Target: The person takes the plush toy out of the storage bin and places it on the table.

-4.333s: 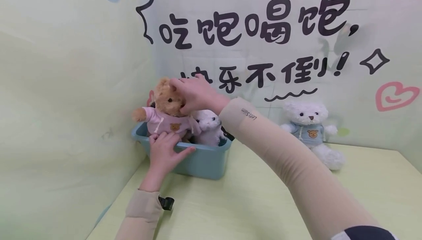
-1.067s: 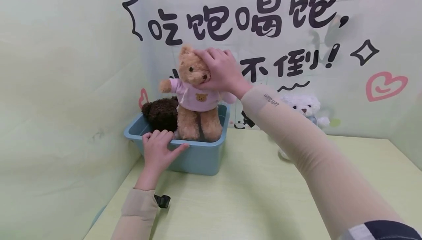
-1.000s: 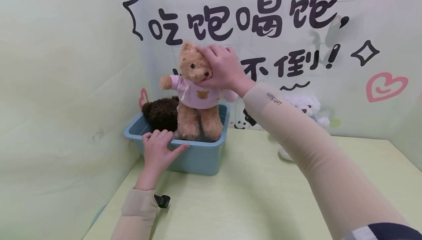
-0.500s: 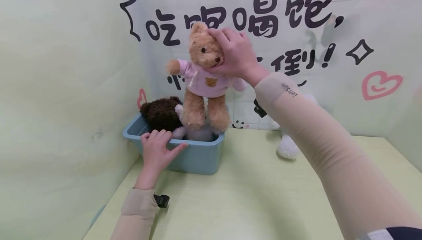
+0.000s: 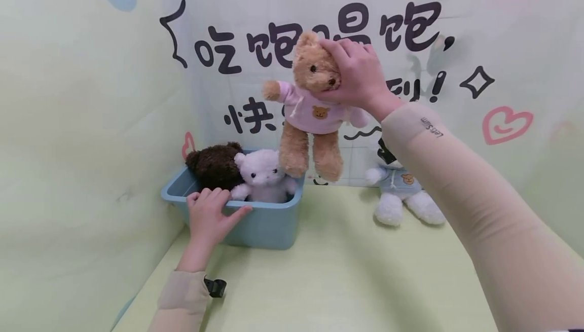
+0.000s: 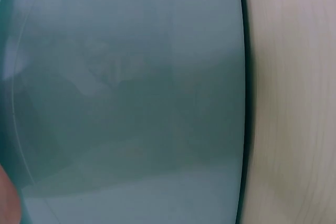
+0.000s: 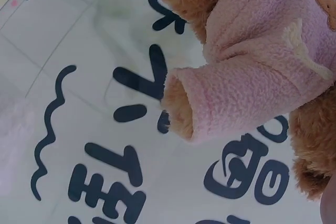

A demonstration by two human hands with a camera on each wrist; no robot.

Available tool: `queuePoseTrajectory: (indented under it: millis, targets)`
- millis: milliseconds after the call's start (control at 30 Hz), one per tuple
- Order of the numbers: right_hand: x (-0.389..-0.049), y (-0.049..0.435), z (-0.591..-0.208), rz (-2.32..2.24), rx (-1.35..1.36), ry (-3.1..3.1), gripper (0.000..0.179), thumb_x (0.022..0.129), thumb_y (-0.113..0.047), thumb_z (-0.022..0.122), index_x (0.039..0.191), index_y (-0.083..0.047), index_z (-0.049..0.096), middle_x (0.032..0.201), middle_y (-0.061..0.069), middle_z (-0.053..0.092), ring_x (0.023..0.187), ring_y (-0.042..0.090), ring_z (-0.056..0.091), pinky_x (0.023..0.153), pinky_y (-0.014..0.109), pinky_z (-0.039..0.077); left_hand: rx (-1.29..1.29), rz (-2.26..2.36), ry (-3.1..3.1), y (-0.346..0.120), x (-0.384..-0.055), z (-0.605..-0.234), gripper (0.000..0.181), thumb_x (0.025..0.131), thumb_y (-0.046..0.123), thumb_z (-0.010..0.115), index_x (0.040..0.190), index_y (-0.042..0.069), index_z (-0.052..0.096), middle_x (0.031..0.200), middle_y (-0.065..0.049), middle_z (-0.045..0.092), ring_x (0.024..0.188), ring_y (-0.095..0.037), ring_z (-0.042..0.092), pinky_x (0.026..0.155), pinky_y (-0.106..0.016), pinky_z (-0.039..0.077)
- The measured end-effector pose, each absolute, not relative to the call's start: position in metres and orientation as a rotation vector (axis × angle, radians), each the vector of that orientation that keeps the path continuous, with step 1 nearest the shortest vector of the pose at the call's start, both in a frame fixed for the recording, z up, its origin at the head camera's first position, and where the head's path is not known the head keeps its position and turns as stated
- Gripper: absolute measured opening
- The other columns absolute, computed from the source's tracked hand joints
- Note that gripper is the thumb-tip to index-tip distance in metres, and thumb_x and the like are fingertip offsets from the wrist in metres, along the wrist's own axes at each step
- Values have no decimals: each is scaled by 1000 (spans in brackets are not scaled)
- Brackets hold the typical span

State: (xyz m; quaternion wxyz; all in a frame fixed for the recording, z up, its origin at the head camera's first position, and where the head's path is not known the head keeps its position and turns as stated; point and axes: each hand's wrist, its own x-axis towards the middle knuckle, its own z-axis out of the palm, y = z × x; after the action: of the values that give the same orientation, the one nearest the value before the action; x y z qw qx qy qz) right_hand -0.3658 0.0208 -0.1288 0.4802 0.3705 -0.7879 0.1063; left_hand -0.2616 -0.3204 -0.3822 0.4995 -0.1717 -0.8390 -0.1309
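both hands are busy as i watch from far off. the right hand (image 5: 358, 76) holds the tan bear (image 5: 315, 111) by its head, thumb under the chin, fingers across the top. i think the head makes a good soft handle, and it lets the legs dangle free. the bear is up in the air, facing near, over the right end of the tub (image 5: 262, 230) and a bit past it. i can't tell how close its feet are to the rim.

the left hand (image 5: 207, 218) grips the near rim, fingers bent over the edge and thumb on the outside. my guess is that this is to stop the tub from sliding or tipping.

two more toys are in the tub: a dark bear (image 5: 216, 164) on the left, its face hidden, and a pale bear (image 5: 261, 175) on the right, sitting up. the tub walls likely prop them.

at the far right of the table (image 5: 328, 276), a blue-shirt bear (image 5: 396, 182) sits with its legs spread, which should help it not topple. the right arm hides most of its head.
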Motion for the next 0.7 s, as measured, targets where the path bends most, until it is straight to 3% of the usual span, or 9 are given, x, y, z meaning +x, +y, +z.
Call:
queuePoseTrajectory:
  millis: [700]
  targets:
    - [-365, 77, -159, 173, 915, -2011, 86, 64, -47, 86, 133, -11, 50, 113, 17, 58, 102, 35, 57, 83, 51, 39, -444, -319, -2023, -318, -261, -382, 70, 84, 78, 42, 69, 10, 46, 64, -3, 42, 63, -26, 38, 73, -53, 25]
